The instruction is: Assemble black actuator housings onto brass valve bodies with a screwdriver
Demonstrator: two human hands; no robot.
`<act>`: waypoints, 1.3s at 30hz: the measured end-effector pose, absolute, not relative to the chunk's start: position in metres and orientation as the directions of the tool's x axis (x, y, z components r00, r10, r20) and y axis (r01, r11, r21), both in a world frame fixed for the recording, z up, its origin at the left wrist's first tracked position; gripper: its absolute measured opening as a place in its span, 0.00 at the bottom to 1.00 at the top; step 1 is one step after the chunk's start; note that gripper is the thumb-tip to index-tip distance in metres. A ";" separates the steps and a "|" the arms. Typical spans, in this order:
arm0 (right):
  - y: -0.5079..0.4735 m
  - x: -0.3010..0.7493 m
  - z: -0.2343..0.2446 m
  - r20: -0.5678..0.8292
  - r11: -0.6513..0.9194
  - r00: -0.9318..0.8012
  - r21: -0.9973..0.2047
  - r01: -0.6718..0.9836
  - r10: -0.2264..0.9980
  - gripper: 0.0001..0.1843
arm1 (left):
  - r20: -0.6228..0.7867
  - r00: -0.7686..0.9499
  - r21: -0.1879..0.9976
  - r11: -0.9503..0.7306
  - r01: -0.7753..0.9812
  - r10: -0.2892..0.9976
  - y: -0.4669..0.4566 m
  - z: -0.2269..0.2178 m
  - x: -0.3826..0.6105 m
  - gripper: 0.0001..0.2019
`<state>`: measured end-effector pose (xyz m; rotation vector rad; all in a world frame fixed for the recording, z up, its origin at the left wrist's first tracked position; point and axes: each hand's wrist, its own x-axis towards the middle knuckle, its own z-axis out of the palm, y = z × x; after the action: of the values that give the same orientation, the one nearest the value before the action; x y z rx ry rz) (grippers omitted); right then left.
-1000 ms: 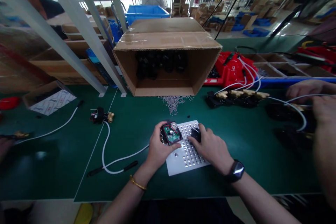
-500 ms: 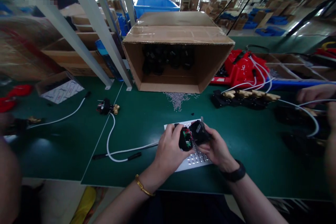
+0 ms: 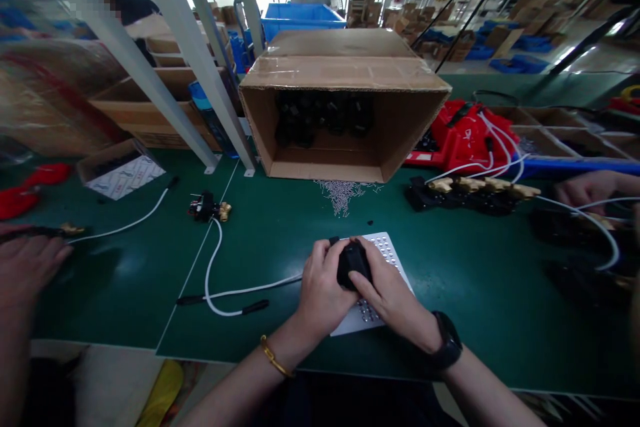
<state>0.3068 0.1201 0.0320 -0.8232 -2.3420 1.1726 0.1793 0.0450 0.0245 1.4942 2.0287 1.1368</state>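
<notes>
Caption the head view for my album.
Left hand and right hand hold a black housing over a silver-dotted white sheet, near an open cardboard box.

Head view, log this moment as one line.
left hand: holding black block-shaped plastic-looking casing | right hand: holding same casing | below hands: white rectangular dotted sheet | beyond: open brown cardboard box

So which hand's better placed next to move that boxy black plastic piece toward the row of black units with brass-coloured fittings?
Probably the right hand: it grips the black plastic piece and is nearer the row of black units. The left hand grips it too, but from the farther side.
</notes>
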 end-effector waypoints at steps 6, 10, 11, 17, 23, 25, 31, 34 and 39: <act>0.119 0.303 0.021 -0.220 -0.115 -0.675 -0.974 0.197 0.705 0.28 | 0.219 -0.381 0.934 -0.080 0.348 0.898 0.048 0.004 0.163 0.33; 0.112 0.296 0.011 -0.331 -0.317 -0.605 -0.939 0.134 0.724 0.25 | 0.110 -0.160 0.994 -0.112 -0.004 0.981 0.052 0.000 0.143 0.39; 0.110 0.294 0.010 -0.303 -0.297 -0.580 -0.949 0.109 0.756 0.24 | 0.071 -0.132 0.995 -0.080 -0.067 0.989 0.054 0.001 0.139 0.37; 0.108 0.288 0.007 -0.293 -0.281 -0.534 -0.954 0.107 0.793 0.23 | -0.054 -0.294 0.999 0.050 -0.021 0.954 0.066 0.007 0.142 0.17; 0.108 0.287 0.003 -0.296 -0.248 -0.510 -0.955 0.162 0.807 0.24 | -0.035 -0.334 0.999 0.035 -0.007 0.942 0.064 0.005 0.148 0.16; 0.108 0.286 0.003 -0.280 -0.213 -0.490 -0.959 0.189 0.826 0.23 | -0.033 -0.320 0.999 0.040 0.014 0.947 0.064 0.005 0.147 0.16; 0.110 0.284 0.001 -0.269 -0.201 -0.478 -0.961 0.190 0.836 0.23 | -0.049 -0.300 0.998 0.061 0.033 0.953 0.066 0.007 0.146 0.16; 0.109 0.284 0.001 -0.287 -0.214 -0.477 -0.956 0.203 0.831 0.24 | -0.048 -0.274 0.997 0.062 0.040 0.961 0.064 0.008 0.145 0.16; 0.103 0.282 0.005 -0.336 -0.252 -0.429 -0.937 0.242 0.838 0.28 | -0.077 -0.155 0.995 0.086 0.051 0.985 0.061 0.012 0.137 0.19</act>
<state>0.2821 0.1027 0.0053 -1.3134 -1.5462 1.7261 0.1369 0.0613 0.0122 1.1137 1.4022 1.2312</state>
